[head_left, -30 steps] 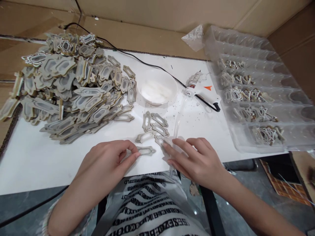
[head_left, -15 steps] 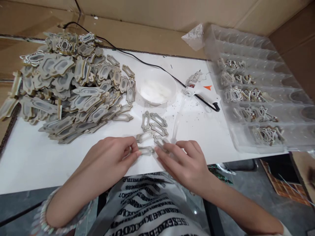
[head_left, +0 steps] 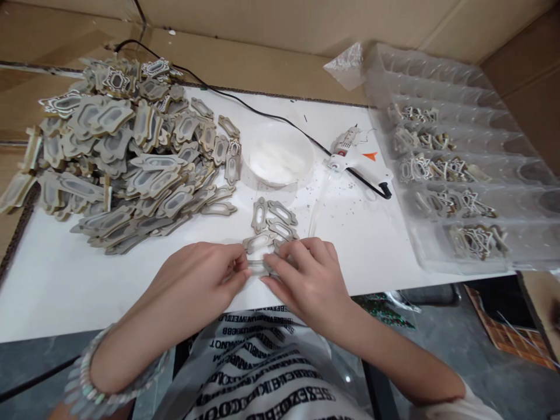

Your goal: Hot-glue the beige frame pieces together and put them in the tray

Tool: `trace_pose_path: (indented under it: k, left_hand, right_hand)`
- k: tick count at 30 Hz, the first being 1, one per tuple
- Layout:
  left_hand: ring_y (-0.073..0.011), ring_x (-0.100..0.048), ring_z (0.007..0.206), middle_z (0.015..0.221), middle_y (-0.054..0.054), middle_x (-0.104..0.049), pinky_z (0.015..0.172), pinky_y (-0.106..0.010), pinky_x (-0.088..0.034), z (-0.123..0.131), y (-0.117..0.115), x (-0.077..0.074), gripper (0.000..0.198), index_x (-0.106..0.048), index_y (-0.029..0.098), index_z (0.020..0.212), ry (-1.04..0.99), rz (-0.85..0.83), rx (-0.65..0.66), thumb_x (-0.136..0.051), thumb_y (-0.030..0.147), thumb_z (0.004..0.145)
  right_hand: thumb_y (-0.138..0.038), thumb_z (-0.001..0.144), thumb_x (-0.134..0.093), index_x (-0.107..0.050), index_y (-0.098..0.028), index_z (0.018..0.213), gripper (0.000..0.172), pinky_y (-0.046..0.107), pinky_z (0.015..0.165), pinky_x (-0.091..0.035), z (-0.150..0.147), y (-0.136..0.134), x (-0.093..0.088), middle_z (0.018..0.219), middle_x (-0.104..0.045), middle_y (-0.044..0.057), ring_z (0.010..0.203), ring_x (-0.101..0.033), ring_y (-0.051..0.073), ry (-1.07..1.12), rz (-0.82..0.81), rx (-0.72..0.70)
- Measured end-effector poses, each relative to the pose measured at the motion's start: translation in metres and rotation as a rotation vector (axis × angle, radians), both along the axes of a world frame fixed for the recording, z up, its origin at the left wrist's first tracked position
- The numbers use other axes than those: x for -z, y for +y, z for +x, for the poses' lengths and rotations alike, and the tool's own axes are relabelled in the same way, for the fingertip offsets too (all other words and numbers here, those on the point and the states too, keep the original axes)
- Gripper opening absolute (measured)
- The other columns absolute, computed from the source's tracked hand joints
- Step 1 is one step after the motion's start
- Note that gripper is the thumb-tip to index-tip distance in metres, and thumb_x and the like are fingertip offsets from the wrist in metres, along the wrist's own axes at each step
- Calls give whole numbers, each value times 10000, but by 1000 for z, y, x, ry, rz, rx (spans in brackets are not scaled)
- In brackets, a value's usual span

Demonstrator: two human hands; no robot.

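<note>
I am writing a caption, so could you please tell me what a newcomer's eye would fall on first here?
Probably the heap of grey frame pieces on the tabletop's left. Next come the white glue gun right of centre and the clear compartmented tray at far right. At front centre, the left hand and right hand meet at one small frame.

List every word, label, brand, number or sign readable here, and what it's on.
Shirt: rows of black capitals, warped and blurred; no whole word can be read with certainty.
Glue gun: any marking is too small to read.
Pile of pieces and tray: no lettering that I can make out.
</note>
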State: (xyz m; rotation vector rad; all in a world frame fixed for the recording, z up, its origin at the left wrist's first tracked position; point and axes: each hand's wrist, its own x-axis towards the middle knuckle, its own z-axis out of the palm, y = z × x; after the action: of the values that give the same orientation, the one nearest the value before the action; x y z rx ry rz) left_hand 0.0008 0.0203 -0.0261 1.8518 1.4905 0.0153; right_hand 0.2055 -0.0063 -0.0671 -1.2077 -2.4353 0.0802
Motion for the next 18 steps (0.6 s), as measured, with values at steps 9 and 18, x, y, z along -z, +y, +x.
trace_pose_path:
  k: [9, 18]
  left_hand:
    - [-169, -473, 491, 555, 11, -591, 519, -283, -243, 2, 3, -2, 199, -634, 247, 717, 61, 26, 11, -522, 360, 837]
    - [-181, -506, 521, 589, 4, -622, 532, -283, -244, 4, 4, -3, 182, -654, 250, 722, 134, 2, 5, -545, 340, 837]
  right_hand:
    - [-319, 967, -645, -709, -174, 1025, 169, 353, 725, -311, -1, -1, 1, 923, -694, 64, 883, -486, 224, 11, 2, 6]
    - [-316, 952, -662, -701, -177, 1021, 160, 354, 708, -295, -3, -1, 1, 922, -684, 61, 876, -480, 225, -7, 16, 6]
